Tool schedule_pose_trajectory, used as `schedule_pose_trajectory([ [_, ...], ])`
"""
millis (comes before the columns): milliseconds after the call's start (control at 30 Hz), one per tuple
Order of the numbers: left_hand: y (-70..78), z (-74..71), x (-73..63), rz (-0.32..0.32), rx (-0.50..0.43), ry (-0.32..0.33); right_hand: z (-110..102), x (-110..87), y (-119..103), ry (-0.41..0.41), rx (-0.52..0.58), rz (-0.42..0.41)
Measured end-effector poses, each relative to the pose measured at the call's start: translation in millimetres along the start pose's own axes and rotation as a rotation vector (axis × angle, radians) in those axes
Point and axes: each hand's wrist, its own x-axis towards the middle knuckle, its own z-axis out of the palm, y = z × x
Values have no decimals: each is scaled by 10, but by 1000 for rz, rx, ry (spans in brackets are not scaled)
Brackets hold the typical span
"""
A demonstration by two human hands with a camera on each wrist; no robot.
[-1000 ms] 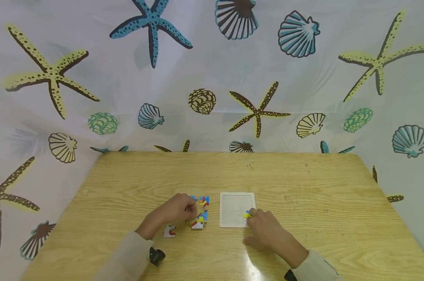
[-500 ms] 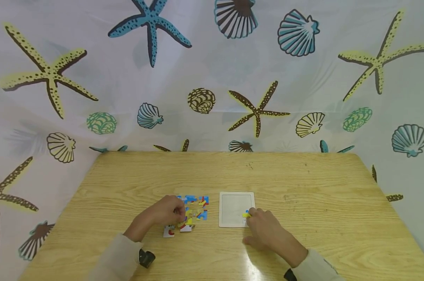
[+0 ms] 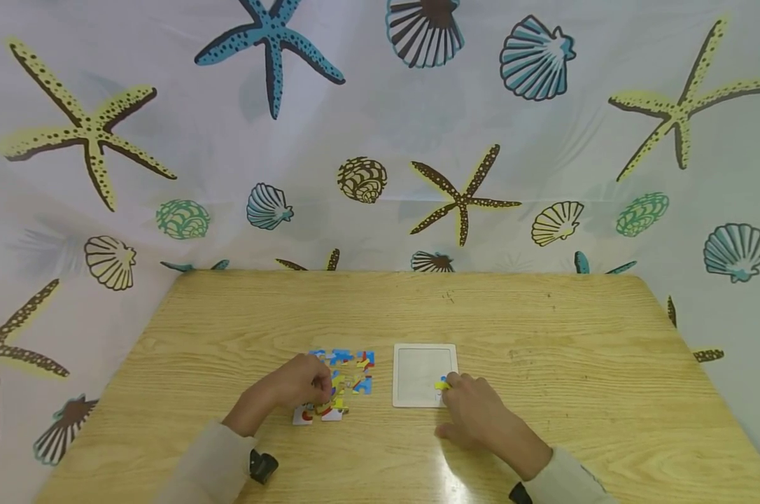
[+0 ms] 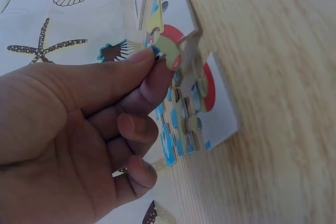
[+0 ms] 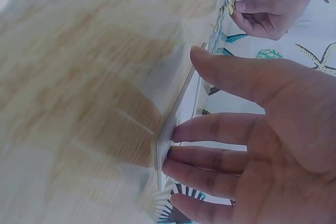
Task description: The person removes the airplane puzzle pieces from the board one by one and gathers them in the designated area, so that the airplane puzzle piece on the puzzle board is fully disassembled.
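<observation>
My left hand [image 3: 292, 385] is over a cluster of jigsaw pieces [image 3: 341, 358] on the table's left side. Between thumb and index finger it pinches a yellow-green jigsaw piece [image 4: 170, 52] with a printed eye, close over the others in the left wrist view. A white piece with a red patch [image 4: 220, 114] lies beside the cluster. My right hand [image 3: 483, 413] rests its straight fingers on the right edge of a square white puzzle tray [image 3: 395, 378]. One yellow and blue piece [image 3: 441, 385] sits in the tray's lower right corner, partly hidden by the fingertips.
The wooden table [image 3: 575, 350] runs back to a curtain [image 3: 367, 91] printed with starfish and shells. The tray lies just right of the loose pieces. Each wrist carries a dark strapped device [image 3: 263, 467].
My left hand has moved left across the cluster, and a white-edged piece at its front has shifted left too. The right hand and the tray have stayed in place.
</observation>
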Motion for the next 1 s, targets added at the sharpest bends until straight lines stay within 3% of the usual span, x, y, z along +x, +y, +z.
schedule_pose_trajectory([
  [333,-3,39,11,-10,0,7,-10,-6,3,4,4,2],
  [767,1,69,14,-75,63,31,-25,-6,-1,0,5,7],
  [1000,52,15,-9,-69,3,38,-14,-16,0,-5,32,4],
])
